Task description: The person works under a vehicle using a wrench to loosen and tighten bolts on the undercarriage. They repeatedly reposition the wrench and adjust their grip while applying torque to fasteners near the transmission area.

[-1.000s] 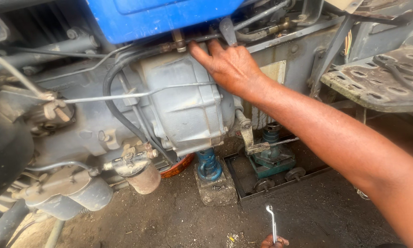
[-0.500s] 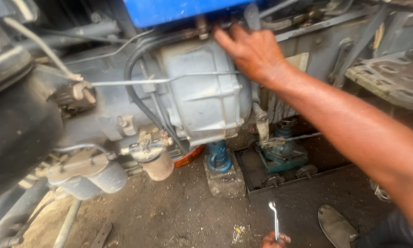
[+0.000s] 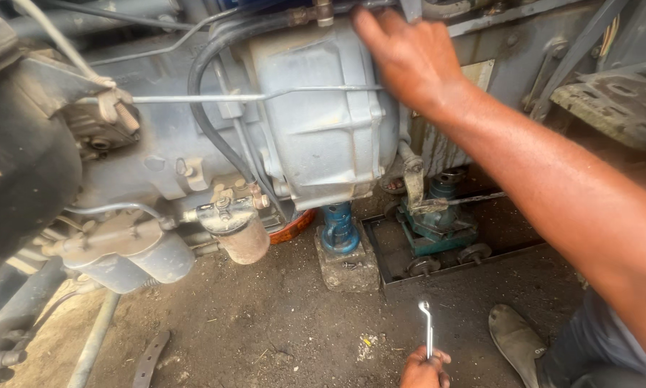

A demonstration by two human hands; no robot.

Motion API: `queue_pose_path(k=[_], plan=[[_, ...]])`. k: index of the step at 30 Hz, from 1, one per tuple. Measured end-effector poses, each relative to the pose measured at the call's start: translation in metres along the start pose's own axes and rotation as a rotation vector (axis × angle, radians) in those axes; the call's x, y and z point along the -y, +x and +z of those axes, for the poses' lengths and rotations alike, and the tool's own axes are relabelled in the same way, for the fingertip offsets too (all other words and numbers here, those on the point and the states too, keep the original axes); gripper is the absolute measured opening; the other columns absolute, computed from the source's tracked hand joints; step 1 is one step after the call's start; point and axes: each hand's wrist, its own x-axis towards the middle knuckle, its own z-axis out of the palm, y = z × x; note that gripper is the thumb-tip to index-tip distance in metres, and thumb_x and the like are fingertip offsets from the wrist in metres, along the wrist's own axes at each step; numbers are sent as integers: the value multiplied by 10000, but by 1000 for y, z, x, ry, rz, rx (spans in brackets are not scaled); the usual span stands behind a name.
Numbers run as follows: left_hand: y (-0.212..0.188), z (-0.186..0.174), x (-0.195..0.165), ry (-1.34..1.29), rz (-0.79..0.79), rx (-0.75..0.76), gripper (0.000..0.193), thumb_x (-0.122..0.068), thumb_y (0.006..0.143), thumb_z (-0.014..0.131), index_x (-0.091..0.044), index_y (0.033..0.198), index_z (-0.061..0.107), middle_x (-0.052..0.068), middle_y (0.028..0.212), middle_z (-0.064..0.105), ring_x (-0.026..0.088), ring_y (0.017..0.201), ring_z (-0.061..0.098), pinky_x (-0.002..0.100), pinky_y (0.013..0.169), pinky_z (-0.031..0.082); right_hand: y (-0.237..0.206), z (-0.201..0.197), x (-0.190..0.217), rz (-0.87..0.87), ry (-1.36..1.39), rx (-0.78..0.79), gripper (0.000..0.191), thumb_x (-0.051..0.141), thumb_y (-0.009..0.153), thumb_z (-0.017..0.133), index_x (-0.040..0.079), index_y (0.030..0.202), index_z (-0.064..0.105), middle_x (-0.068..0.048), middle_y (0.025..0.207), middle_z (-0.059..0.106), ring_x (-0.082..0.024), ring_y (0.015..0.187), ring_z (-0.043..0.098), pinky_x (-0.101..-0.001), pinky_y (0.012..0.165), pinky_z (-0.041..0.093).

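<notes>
right hand (image 3: pixel 409 61) has slid higher on the grey housing (image 3: pixel 323 122), fingers spread; left hand (image 3: pixel 423 368) stays clamped on the wrench (image 3: pixel 428 327).

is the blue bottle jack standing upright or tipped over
Upright: the blue bottle jack stands vertical on a grey concrete block, its top under the grey engine housing.

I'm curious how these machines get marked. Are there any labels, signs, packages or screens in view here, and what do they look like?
Pale plate or label: a cream rectangle on the grey machine wall, just right of the right hand; partly hidden by the wrist, and too blurred to tell if it bears print.
No packages, signs or screens show anywhere else.
</notes>
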Motion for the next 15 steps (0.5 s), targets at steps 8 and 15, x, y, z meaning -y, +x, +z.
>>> queue_pose_path(k=[8, 15], plan=[[2, 25, -2, -142, -45, -74, 121, -156, 1068, 582, -83, 1041, 674, 31, 735, 664, 108, 420, 510, 289, 351, 327, -3, 11, -2, 53, -41, 14, 630, -65, 846, 599, 174, 1419, 493, -178, 1010, 706, -300, 622, 681, -401, 450, 535], [10, 14, 11, 36, -138, -72, 147, -105, 1050, 523, -117, 1081, 666, -6, 910, 729, 79, 514, 570, 265, 384, 371, -2, 2, -12, 16, 23, -102, 596, -68, 881, 579, 100, 1447, 498, -180, 1079, 714, -353, 753, 702, -442, 522, 543]])
